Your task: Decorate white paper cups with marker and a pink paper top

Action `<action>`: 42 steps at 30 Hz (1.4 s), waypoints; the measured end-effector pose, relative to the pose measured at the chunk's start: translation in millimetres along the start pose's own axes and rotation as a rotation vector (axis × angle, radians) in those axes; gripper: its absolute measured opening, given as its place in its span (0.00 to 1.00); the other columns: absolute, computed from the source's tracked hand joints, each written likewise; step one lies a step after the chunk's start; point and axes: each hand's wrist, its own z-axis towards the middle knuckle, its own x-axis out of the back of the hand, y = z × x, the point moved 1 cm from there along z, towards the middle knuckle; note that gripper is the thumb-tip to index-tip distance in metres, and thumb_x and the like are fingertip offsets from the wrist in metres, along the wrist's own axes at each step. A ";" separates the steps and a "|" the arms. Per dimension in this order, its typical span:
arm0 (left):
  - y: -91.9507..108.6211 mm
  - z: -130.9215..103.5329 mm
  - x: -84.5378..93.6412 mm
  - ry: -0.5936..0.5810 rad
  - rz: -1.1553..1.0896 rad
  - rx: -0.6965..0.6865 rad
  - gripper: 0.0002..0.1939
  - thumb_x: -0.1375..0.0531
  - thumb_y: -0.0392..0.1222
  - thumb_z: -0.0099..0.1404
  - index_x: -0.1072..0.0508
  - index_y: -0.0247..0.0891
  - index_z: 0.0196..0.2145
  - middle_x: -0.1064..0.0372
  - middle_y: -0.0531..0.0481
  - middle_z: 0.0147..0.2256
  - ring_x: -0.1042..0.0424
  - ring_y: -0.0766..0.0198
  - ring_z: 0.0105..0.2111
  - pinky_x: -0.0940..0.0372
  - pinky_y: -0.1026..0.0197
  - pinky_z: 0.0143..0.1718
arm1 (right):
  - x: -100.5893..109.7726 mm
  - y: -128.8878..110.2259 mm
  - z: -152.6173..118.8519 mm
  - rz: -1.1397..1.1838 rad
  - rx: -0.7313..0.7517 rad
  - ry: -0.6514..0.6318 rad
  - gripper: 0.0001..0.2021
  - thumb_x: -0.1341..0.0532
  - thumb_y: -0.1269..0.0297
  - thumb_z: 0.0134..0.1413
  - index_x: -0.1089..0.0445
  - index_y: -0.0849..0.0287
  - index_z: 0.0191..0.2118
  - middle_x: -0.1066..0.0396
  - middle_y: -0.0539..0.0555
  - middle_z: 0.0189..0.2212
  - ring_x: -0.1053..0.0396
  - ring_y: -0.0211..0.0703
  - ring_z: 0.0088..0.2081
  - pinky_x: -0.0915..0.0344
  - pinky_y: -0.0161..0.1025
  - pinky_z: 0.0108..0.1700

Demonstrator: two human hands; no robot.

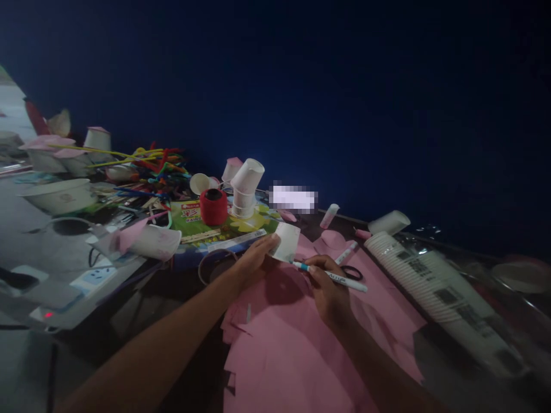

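Note:
My left hand [259,257] is closed on a white paper cup [287,240], tilted above the pink paper, with faint pinkish marks near its upper edge. In my right hand [329,287] is a white acrylic marker [348,281] with a blue band, gripped like a pen. Its tip points at the cup's lower edge; I cannot tell whether it touches. Under both hands lie overlapping sheets of pink paper [297,344]. A second marker [346,252] rests on the paper just beyond my right hand, beside the dark loop of a scissors handle [352,272].
A long sleeve of stacked paper cups [430,287] lies at right. Behind the hands stand stacked cups [244,186] and a red spool [213,207] on a green package [187,218]. Colourful pipe cleaners [159,160] and a power strip [92,281] are at left.

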 end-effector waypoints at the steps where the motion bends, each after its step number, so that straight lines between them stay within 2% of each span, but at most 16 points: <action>1: 0.3 -0.4 -0.1 0.004 0.000 0.001 0.11 0.35 0.43 0.56 0.25 0.32 0.32 0.27 0.48 0.29 0.29 0.66 0.27 0.35 0.64 0.34 | -0.6 -1.3 -0.4 0.013 -0.005 0.007 0.04 0.36 0.64 0.44 0.29 0.57 0.28 0.31 0.47 0.24 0.35 0.38 0.29 0.38 0.37 0.34; 12: -0.8 -0.6 1.7 -0.030 0.002 -0.005 0.12 0.35 0.44 0.57 0.26 0.31 0.33 0.28 0.49 0.28 0.31 0.67 0.28 0.36 0.64 0.35 | -1.1 0.1 1.4 0.038 -0.018 0.029 0.04 0.36 0.63 0.47 0.30 0.57 0.30 0.31 0.47 0.23 0.35 0.37 0.29 0.39 0.37 0.35; 19: -1.9 1.5 4.8 0.013 0.011 -0.006 0.13 0.34 0.44 0.55 0.25 0.32 0.33 0.27 0.49 0.28 0.30 0.66 0.27 0.36 0.63 0.34 | -2.8 -3.6 -0.8 0.044 -0.022 0.003 0.03 0.36 0.65 0.43 0.29 0.58 0.26 0.32 0.47 0.22 0.36 0.37 0.28 0.39 0.36 0.33; 24: -0.6 -0.2 1.5 -0.035 -0.002 -0.006 0.16 0.36 0.45 0.57 0.25 0.30 0.39 0.25 0.44 0.34 0.27 0.61 0.34 0.34 0.60 0.40 | -7.3 -9.9 0.1 0.171 -0.031 0.043 0.06 0.34 0.62 0.43 0.29 0.56 0.29 0.29 0.47 0.23 0.32 0.37 0.30 0.36 0.39 0.38; 27: -0.1 -1.0 0.3 -0.044 -0.024 -0.022 0.17 0.36 0.44 0.58 0.26 0.30 0.41 0.25 0.44 0.35 0.27 0.61 0.35 0.34 0.60 0.42 | -8.6 -11.4 0.5 0.188 -0.032 0.053 0.07 0.34 0.61 0.44 0.29 0.57 0.29 0.28 0.48 0.24 0.30 0.39 0.31 0.36 0.40 0.40; 34: -3.9 1.7 4.2 -0.006 -0.048 0.018 0.15 0.38 0.46 0.60 0.25 0.31 0.39 0.26 0.45 0.33 0.28 0.62 0.33 0.34 0.61 0.40 | -10.9 -13.4 -0.6 0.195 -0.017 0.031 0.07 0.34 0.61 0.44 0.30 0.56 0.29 0.28 0.48 0.25 0.29 0.39 0.32 0.34 0.43 0.41; 42: -0.4 -2.5 2.0 -0.045 0.015 -0.012 0.12 0.33 0.43 0.54 0.26 0.32 0.34 0.28 0.49 0.29 0.31 0.68 0.28 0.36 0.66 0.34 | -11.1 -12.9 -0.1 0.212 0.006 0.004 0.05 0.34 0.61 0.45 0.29 0.56 0.28 0.29 0.47 0.24 0.30 0.38 0.30 0.33 0.45 0.44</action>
